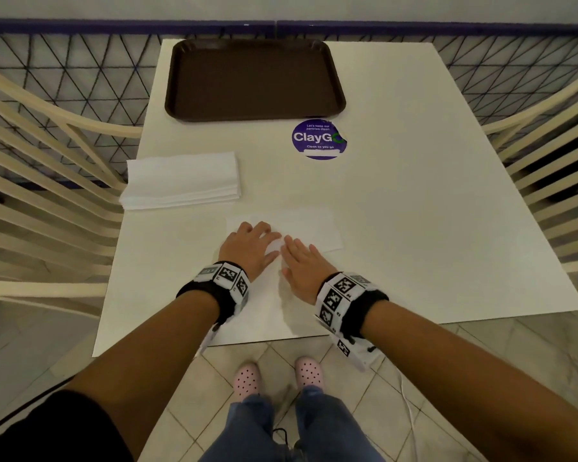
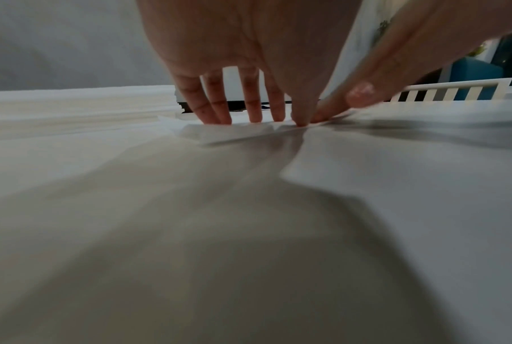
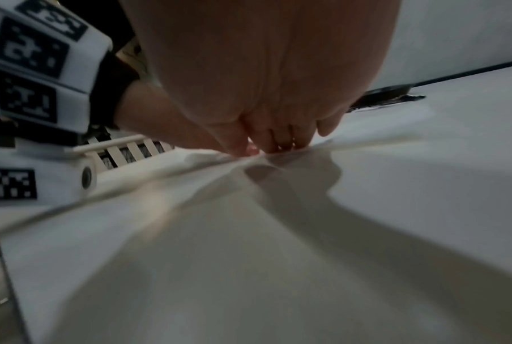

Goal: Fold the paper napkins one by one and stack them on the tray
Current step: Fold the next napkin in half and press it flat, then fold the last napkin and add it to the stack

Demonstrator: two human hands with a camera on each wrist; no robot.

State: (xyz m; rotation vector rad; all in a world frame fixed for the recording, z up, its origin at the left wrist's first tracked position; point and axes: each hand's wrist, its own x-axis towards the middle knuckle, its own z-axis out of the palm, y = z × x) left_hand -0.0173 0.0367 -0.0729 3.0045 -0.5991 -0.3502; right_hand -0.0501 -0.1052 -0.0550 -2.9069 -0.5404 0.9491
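White table (image 1: 397,195): our tray (image 1: 254,80) is bare, the stack (image 1: 181,180) waits. Left hand (image 1: 249,250) and right hand (image 1: 302,266), fingers flat, press napkin (image 1: 314,233) one.

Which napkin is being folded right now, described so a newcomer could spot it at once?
Start at the brown tray at the far end of the white table, then come toward the near edge, past the napkin stack on the left. The single napkin lies flat under the left hand and right hand. Unlike the stack, it is one thin sheet, with hands on it.
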